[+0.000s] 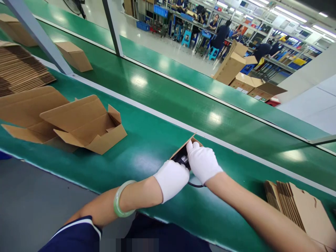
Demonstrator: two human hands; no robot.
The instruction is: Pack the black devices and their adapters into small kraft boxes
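Observation:
My left hand point(173, 178), in a white glove, is curled around the near end of a black object with a pale label point(183, 159). My right hand point(203, 162), gloved too, has its fingers closed at the far edge of a small cardboard piece point(181, 148), which sits around the black object. Whether this cardboard is a box or a folded insert is partly hidden by my hands. A black cable point(195, 184) loops out beneath them onto the green bench point(147, 154).
Two open cardboard boxes point(110, 140) stand to the left, by a stack of flat cartons point(21, 68). More folded cardboard point(301, 206) lies at right. Beyond the pale rail runs a green conveyor belt point(168, 91) carrying a closed box point(75, 56). Metal posts point(112, 28) rise along it; people work behind.

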